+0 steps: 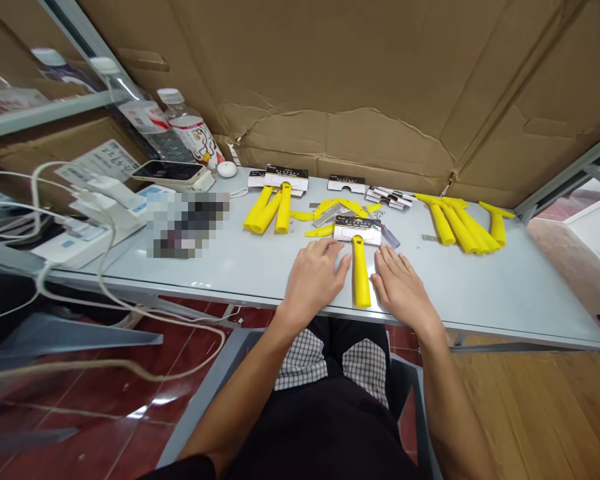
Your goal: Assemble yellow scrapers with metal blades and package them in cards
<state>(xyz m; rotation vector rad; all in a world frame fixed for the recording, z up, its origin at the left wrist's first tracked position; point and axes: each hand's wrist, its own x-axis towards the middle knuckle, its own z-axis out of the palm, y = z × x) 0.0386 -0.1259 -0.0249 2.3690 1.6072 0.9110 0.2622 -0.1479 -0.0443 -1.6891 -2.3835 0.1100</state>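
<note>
A yellow scraper [361, 277] lies near the table's front edge, its handle toward me. A black-and-white card [357, 230] covers its head. My left hand [316, 273] rests on the table left of the handle, fingers loosely bent, with nothing in it. To the right, my right hand [401, 285] lies flat, its fingers pointing at the card's lower corner. Just behind the card are loose yellow strips [325, 231], metal blades [327, 217] and a tool with a translucent purplish handle [390, 237]. Several carded yellow scrapers [283, 212] sit farther left.
Several yellow T-shaped handles [463, 229] lie at the right. More cards [347, 183] are at the back, before a cardboard wall [380, 143]. Leftward are a phone [170, 171], bottles [195, 130], a power strip [80, 240], a blurred-out patch and white cables [111, 260] hanging over the edge.
</note>
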